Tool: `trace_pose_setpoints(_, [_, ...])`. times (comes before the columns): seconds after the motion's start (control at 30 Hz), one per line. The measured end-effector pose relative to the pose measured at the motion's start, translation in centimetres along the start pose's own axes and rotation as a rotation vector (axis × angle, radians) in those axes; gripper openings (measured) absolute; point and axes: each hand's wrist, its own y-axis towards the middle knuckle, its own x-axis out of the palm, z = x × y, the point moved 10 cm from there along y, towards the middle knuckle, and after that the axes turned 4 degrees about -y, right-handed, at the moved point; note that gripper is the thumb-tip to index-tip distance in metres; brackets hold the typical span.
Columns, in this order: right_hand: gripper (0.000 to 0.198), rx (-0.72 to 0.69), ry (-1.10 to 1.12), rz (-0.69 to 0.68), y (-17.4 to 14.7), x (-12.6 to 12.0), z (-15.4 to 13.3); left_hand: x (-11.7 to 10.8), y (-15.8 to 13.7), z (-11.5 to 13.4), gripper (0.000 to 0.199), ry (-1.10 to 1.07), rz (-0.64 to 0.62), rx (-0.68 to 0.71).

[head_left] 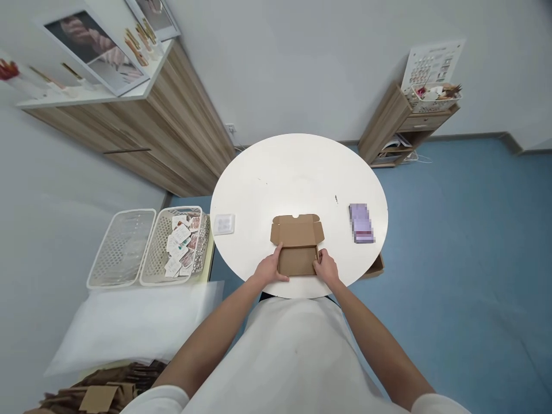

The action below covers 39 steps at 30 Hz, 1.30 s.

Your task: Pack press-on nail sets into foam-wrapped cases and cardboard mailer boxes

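The cardboard box (pixel 297 261) sat near the close edge of the white round bench (pixel 297 167), its long axis running left to right, its opened lid (pixel 296 232) pointing away from the person. A clear case (pixel 225 224) lay to the left, a purple pack (pixel 361 223) to the right; blue floor (pixel 452 230) spread beyond. The left hand (pixel 268 269) had its fingers spread wide against the box's left end; the right hand (pixel 328 268) had its fingers bent in, pinching the right wall.
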Motion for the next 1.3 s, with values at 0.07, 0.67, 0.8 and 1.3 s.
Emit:
trace_pose_setpoints(0.07, [0.013, 0.003, -0.001, 0.005, 0.1, -0.1, 0.2, -0.1, 0.3, 0.5, 0.122, 0.012, 0.0, 0.002])
trace_pose_setpoints(0.67, [0.051, -0.082, 0.216, 0.016, 0.3, -1.7, 1.7, 0.3, -0.3, 1.3, 0.12, -0.255, 0.163, -0.015])
trace_pose_setpoints(0.8, [0.059, -0.079, 0.34, 0.008, -1.5, -1.1, 2.4, 1.4, -2.0, -0.8, 0.104, -0.447, 0.271, -0.151])
trace_pose_setpoints(1.3, [0.064, -0.183, 0.694, -0.027, 1.6, -1.9, -0.8, -0.5, 1.5, 1.5, 0.061, -0.638, 0.305, -0.096])
